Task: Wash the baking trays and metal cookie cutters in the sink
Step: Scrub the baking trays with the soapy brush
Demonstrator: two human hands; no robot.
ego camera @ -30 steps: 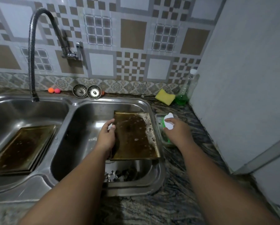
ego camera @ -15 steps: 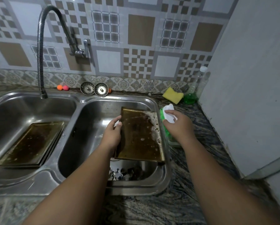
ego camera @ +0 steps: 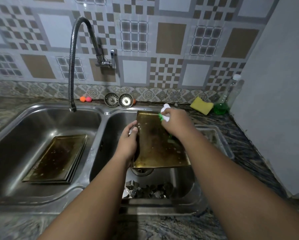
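1. The right hand [ego camera: 176, 123] has come across from the clear plastic tub [ego camera: 214, 135] on the counter, where it was a second ago, to the far right corner of the browned rectangular metal baking tray [ego camera: 159, 149]; its fingers are curled round a green scrubber [ego camera: 161, 116] with something white on it, foam or cloth.
2. The left hand [ego camera: 128, 142] keeps its hold on the tray's left edge, thumb over the rim, propping the tray tilted over the right basin of the steel double sink [ego camera: 93, 153].
3. By this, scrubbing of this tray is only starting.
4. A stack of similar browned trays [ego camera: 56, 158] lies in the left basin, unwashed by the look; the small metal cookie cutters [ego camera: 148, 189] lie heaped on the right basin's floor, below the held tray's near edge.
5. The flexible chrome tap [ego camera: 72, 66] hangs over the left basin, no water visible; rinsing would likely mean swinging it over; a yellow sponge [ego camera: 201, 105] and a bottle of green liquid [ego camera: 223, 104] sit in the corner, well apart.
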